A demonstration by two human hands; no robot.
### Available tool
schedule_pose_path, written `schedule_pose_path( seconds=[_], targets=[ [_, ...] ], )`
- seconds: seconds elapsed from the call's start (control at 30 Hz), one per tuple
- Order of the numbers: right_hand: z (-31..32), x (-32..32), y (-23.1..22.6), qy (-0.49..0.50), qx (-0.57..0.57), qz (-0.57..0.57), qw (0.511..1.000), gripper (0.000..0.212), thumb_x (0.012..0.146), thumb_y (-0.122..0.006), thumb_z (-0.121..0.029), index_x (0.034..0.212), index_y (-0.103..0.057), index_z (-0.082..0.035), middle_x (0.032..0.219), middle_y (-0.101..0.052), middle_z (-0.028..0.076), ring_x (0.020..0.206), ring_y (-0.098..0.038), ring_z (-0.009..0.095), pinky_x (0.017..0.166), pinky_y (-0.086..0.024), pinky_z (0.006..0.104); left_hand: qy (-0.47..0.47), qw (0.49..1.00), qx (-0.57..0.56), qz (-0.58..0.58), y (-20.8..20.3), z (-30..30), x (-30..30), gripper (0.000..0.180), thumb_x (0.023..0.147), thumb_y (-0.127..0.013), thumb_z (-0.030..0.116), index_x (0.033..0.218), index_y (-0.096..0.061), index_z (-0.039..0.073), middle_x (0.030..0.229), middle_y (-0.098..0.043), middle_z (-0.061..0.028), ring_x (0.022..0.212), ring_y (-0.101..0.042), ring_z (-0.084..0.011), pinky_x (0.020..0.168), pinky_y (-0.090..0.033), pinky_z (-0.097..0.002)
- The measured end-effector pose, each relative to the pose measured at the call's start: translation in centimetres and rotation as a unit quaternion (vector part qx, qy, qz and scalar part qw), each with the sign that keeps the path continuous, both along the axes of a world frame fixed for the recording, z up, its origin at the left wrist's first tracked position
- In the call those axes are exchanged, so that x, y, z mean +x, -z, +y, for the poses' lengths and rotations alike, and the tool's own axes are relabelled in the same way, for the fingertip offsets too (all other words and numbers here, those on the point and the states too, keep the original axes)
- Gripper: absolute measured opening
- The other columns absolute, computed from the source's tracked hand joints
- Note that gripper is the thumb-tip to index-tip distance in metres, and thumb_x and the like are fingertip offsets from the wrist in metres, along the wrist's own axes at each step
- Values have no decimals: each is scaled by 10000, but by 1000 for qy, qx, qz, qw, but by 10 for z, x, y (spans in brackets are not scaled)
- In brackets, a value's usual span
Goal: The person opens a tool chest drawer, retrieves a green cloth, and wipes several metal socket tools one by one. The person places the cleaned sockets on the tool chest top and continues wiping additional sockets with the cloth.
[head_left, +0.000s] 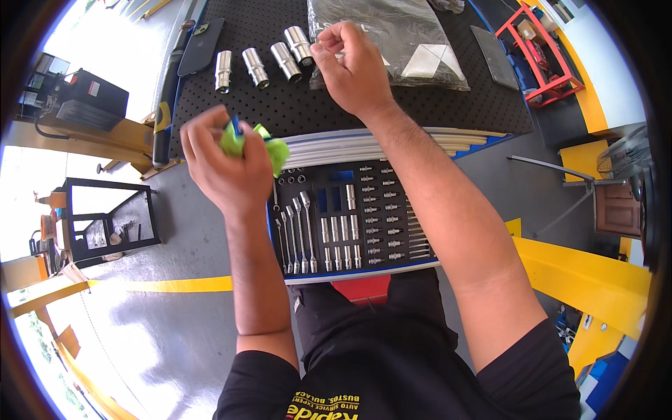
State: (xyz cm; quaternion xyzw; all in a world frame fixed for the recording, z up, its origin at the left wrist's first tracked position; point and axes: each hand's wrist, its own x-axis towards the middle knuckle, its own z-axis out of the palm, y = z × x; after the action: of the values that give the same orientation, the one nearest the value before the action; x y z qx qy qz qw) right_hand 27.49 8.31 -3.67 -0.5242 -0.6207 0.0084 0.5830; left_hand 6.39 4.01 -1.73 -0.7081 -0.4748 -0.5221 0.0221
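Note:
Four would be too exact a tally, so: several long chrome sockets [255, 68] sit in a row on the black perforated top [210, 115] of a tool cabinet. My right hand [357, 73] is over that top, its fingers curled and slightly apart with nothing visible in them. Its thumb and index fingertips are right beside the rightmost socket [297, 45]; whether they touch it I cannot tell. Closer in and to the left, my left hand [227, 164] is closed round a bright green cloth [277, 152]. A bit of blue shows between its fingers.
Below the cabinet top an open drawer [357, 274] holds wrenches [305, 227], sockets [344, 229] and bits, with blue slots among them. A plastic bag [392, 42] lies at the back. Phones [203, 47] [494, 57] flank it. A red frame [542, 59] stands far right.

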Motion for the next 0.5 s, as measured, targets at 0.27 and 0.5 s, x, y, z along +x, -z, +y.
schedule_pose_path(
  seconds=[0.27, 0.5],
  targets=[
    [-155, -37, 120, -189, -101, -126, 969, 199, 790, -675, -18, 976, -614, -57, 841, -626, 85, 737, -637, 285, 637, -525, 395, 159, 829, -516, 148, 302, -170, -39, 607, 760, -763, 163, 1327, -562, 84, 1262, -555, -163, 1064, -656, -395, 856, -573, -490],
    [-163, -11, 307, -57, -534, -159, 829, 655, 842, -698, -111, 1451, -486, 7, 1422, -487, 159, 1287, -531, 374, 1109, -459, 429, 150, 760, -584, 241, 295, -148, -30, 977, 768, -768, 191, 1614, -280, 157, 1283, -549, -191, 1049, -672, -403, 838, -589, -472]
  ],
)
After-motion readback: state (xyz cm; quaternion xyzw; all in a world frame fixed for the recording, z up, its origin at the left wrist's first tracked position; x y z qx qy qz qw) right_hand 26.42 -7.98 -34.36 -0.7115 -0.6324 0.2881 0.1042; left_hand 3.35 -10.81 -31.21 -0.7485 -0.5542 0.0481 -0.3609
